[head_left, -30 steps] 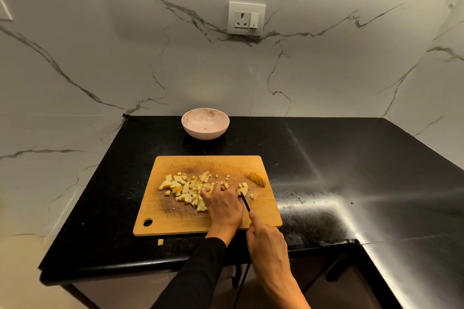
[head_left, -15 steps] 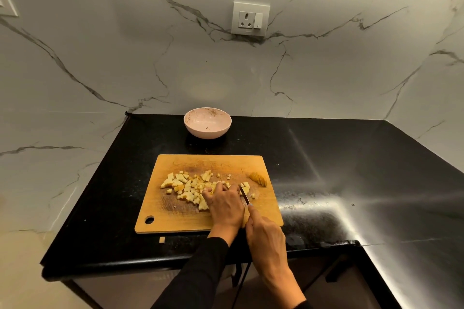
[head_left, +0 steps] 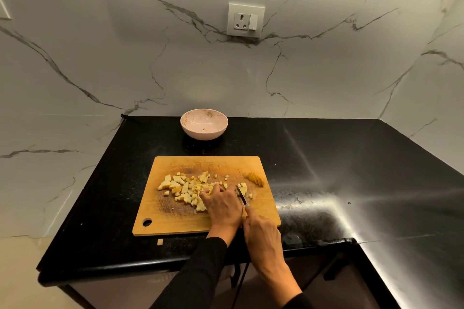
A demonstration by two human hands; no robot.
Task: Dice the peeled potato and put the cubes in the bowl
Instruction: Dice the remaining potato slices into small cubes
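A wooden cutting board (head_left: pixel 175 221) lies on the black counter with several pale potato cubes (head_left: pixel 183 188) spread over its middle. My left hand (head_left: pixel 222 204) curls its fingers over potato pieces at the right end of the pile. My right hand (head_left: pixel 263 236) grips the handle of a knife (head_left: pixel 242 195), whose blade stands just right of my left fingers, tip down on the board. A few cubes (head_left: pixel 243 186) lie right of the blade. An uncut yellow potato piece (head_left: pixel 256 179) sits near the board's right edge. The pink bowl (head_left: pixel 204 123) stands behind the board.
One stray cube (head_left: pixel 160 241) lies on the counter (head_left: pixel 351 170) in front of the board. The counter's front edge runs just below my wrists, its left edge is near the board. A wall socket (head_left: pixel 246 20) sits on the marble backsplash.
The knife blade and both hands have shifted only slightly at the right end of the pile. The view has tilted a little.
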